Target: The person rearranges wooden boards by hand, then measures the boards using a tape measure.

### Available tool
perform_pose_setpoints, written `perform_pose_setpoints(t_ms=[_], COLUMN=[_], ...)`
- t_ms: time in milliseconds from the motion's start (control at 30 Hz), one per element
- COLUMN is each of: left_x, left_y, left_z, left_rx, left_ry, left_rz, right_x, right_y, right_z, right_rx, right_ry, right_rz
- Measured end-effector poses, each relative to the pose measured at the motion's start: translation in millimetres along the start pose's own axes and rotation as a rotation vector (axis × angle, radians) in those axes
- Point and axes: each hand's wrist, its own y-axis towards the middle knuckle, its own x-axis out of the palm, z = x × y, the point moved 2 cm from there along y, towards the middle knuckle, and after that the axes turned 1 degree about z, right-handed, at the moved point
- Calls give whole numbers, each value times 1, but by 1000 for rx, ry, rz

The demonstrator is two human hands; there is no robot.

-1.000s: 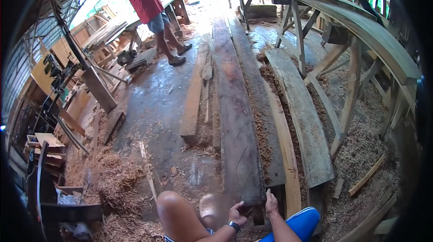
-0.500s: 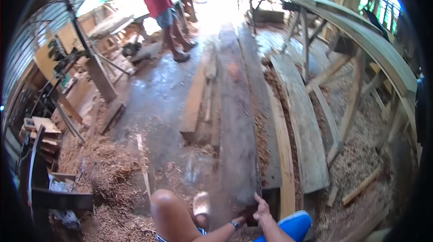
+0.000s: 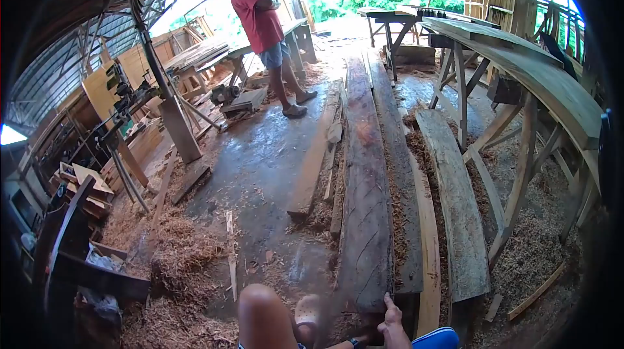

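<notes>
A long dark wooden plank point(image 3: 367, 219) runs from my lap away across the shed floor. At the near right corner of that plank is my right hand point(image 3: 392, 318), its thumb pressed along the edge and its fingers curled out of sight. Below the plank's near end, my left hand point(image 3: 369, 336) lies in shadow, with a dark watch on the wrist; its fingers are hidden. My bent knee point(image 3: 261, 307) and a light clog point(image 3: 307, 310) are left of the plank.
Another person point(image 3: 263, 24) stands ahead with folded arms. More boards point(image 3: 452, 199) lie beside the plank. A trestle-borne slab point(image 3: 533, 69) stands at right. Wood shavings point(image 3: 185, 251) cover much of the floor, and a dark post point(image 3: 156, 56) rises at left.
The view has tilted up, so the scene sits lower and further right, with more of the standing person showing. Both hands remain at the plank's near end.
</notes>
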Motion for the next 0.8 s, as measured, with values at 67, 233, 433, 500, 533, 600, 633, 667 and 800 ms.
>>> perform_pose_setpoints(t_ms=[67, 233, 433, 500, 533, 600, 633, 667, 800], left_x=[-4, -16, -36, -45, -46, -47, -50, -54, -66], left_y=[-8, -26, -44, -47, -45, -42, -43, -41, 14], left_z=[-1, -5, -15, -21, -23, -26, -22, -23, -71], left_rx=[-20, -83, -196, -219, -190, -133, -124, -137, -213], left_ry=[20, 115, 306, 350, 364, 395, 362, 315, 267], left_rz=[26, 108, 250, 319, 356, 432, 467, 511, 748], right_x=[4, 0, -20, -19, -23, -36, -39, -40, -44], right_y=[-9, 2, 30, 7, 4, 12, 19, 27, 38], right_z=[-5, 1, 5, -17, -27, -24, -22, -22, -18], right_rx=[-41, -158, -162, -85, -40, -7, -23, -43, 15], right_ry=[-38, -204, -89, -80, -81, -32, 9, 46, 101], right_rz=[18, 105, 55, 76, 125, 121, 65, 7, 59])
